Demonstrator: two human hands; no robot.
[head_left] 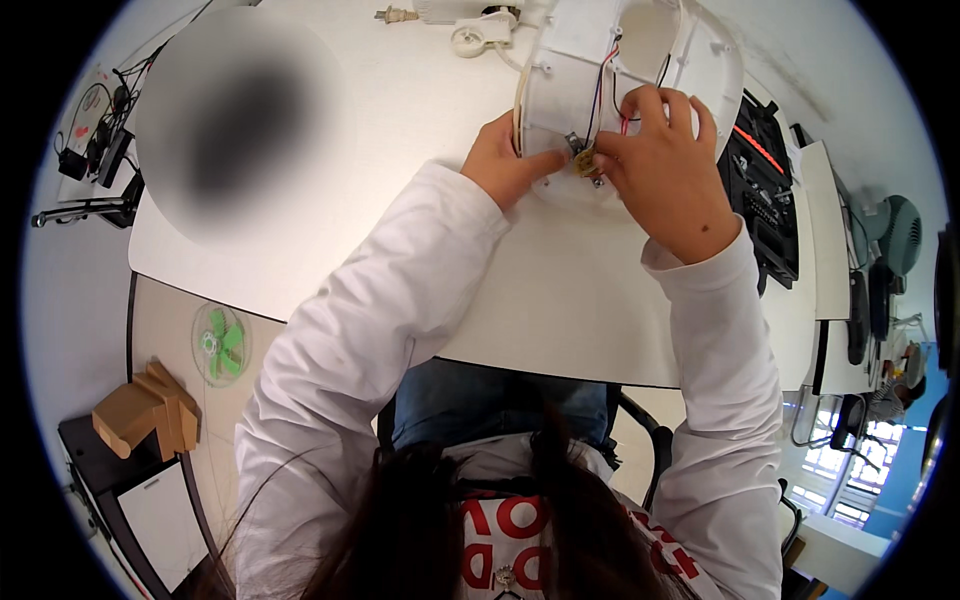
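White housing [560, 95]: stood on the counter [560, 300], ahead and a little to the right, with a large rounded opening in its far part; partly cut off by the upper edge of the view.
Small round part [587, 162]: sat at the near end of the housing, yellowish, between the two hands, just beside a small grey piece.
Wires [604, 80]: ran from the far part of the housing toward the round part, thin, in red, black and dark blue.
Left hand [505, 165]: clamped on the near left wall of the housing, thumb pointing at the round part, other fingers mostly hidden.
Right hand [668, 165]: reached in from the right, thumb at the round part, fingers curled near a reddish wire; could not tell whether clamped on either.
White wheel [467, 40]: lay left of the housing.
Plug [397, 15]: lay farther left, pale, with metal prongs.
Tool case [775, 240]: lay open right of the housing, black.
Green-bladed fan [222, 342]: showed beyond the counter's near left edge.
Cardboard box [130, 415]: sat at lower left, brown.
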